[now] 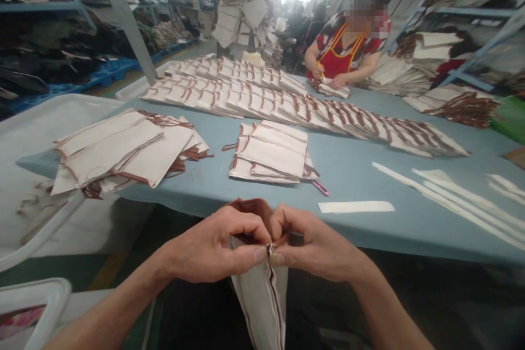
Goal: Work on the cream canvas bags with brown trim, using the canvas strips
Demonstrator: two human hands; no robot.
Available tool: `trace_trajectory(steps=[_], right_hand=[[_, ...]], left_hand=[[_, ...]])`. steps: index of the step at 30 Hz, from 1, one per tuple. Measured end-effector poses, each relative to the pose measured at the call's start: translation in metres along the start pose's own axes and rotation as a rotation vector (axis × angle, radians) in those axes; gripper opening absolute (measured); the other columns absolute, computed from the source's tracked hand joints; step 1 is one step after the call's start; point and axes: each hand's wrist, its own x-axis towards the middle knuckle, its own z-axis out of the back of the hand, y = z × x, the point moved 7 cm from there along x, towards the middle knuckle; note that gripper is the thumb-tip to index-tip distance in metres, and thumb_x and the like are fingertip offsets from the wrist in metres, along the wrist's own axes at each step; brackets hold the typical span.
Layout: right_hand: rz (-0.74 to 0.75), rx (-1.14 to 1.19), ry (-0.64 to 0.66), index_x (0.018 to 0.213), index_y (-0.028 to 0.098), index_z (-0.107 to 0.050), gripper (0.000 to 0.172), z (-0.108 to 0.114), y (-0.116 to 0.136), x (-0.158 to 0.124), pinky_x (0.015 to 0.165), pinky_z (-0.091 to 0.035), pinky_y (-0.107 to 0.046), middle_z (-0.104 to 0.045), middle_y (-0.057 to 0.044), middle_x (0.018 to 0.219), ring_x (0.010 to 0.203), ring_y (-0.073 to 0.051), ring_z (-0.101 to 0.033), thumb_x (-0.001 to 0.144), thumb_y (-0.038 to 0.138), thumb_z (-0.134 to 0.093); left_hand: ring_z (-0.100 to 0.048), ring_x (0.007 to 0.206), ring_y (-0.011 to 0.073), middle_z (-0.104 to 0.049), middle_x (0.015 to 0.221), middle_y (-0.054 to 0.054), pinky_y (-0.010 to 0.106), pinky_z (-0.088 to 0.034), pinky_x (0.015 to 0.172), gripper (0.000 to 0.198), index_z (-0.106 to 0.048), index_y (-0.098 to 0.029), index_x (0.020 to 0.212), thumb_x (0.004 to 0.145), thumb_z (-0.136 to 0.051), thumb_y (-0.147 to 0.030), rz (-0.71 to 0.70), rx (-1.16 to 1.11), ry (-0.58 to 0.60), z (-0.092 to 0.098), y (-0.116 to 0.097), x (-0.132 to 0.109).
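Both my hands pinch the top edge of a cream fabric piece with brown trim (262, 295), held below the near edge of the blue table (361, 175). My left hand (217, 246) grips it from the left, thumb and fingers closed. My right hand (311, 246) grips it from the right, thumbs nearly touching. The piece hangs down between my forearms. A small stack of similar cream pieces (273, 153) lies on the table just beyond my hands.
A fanned pile of cream pieces (123, 150) lies at the left, long overlapping rows (287, 101) run across the middle. White strips (451, 197) and a pink tool (320, 187) lie at the right. Another person (348, 49) works at the far side. White bins (33, 136) stand left.
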Motion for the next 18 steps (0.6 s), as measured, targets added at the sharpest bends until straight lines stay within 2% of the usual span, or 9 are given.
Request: trace_trajectory(steps=[4, 8, 11, 14, 18], right_hand=[[-0.027, 0.005, 0.042, 0.089, 0.018, -0.057, 0.049, -0.002, -0.012, 0.002, 0.061, -0.039, -0.023, -0.056, 0.003, 0.078, 0.068, -0.011, -0.045, 0.083, 0.061, -0.079], [0.020, -0.179, 0.000, 0.086, 0.018, -0.062, 0.049, -0.002, -0.004, 0.003, 0.062, -0.040, -0.024, -0.060, 0.002, 0.078, 0.068, -0.013, -0.049, 0.079, 0.063, -0.080], [0.034, -0.341, -0.090, 0.079, 0.018, -0.061, 0.031, -0.001, 0.005, 0.000, 0.060, -0.036, -0.024, -0.058, 0.004, 0.073, 0.065, -0.012, -0.048, 0.084, 0.045, -0.077], [0.044, -0.367, -0.117, 0.078, 0.019, -0.061, 0.014, -0.003, 0.009, -0.004, 0.060, -0.037, -0.023, -0.059, 0.005, 0.072, 0.064, -0.011, -0.049, 0.084, 0.026, -0.071], [0.042, -0.285, -0.092, 0.075, 0.019, -0.060, 0.011, -0.005, 0.006, -0.005, 0.060, -0.039, -0.021, -0.059, 0.005, 0.070, 0.064, -0.010, -0.051, 0.084, 0.019, -0.066]], left_hand=[[-0.046, 0.061, 0.0085, -0.055, 0.068, -0.004, 0.018, -0.036, 0.056, 0.018, -0.061, -0.015, 0.071, 0.089, -0.060, -0.018, 0.063, -0.025, -0.008, -0.002, 0.012, -0.005], [-0.047, 0.064, 0.0085, -0.057, 0.070, -0.005, 0.018, -0.038, 0.061, 0.015, -0.064, -0.014, 0.074, 0.088, -0.058, -0.016, 0.113, -0.041, -0.006, -0.003, 0.018, -0.009], [-0.047, 0.063, 0.0081, -0.059, 0.071, -0.005, 0.018, -0.038, 0.062, 0.015, -0.066, -0.015, 0.075, 0.089, -0.060, -0.016, 0.149, -0.003, -0.025, -0.002, 0.019, -0.010], [-0.050, 0.064, 0.0087, -0.062, 0.073, -0.004, 0.018, -0.039, 0.063, 0.015, -0.068, -0.015, 0.078, 0.090, -0.061, -0.017, 0.149, -0.004, -0.002, -0.002, 0.019, -0.011], [-0.051, 0.064, 0.0092, -0.061, 0.073, -0.003, 0.019, -0.039, 0.062, 0.019, -0.070, -0.015, 0.083, 0.095, -0.057, -0.019, 0.133, -0.007, 0.084, -0.004, 0.019, -0.012]])
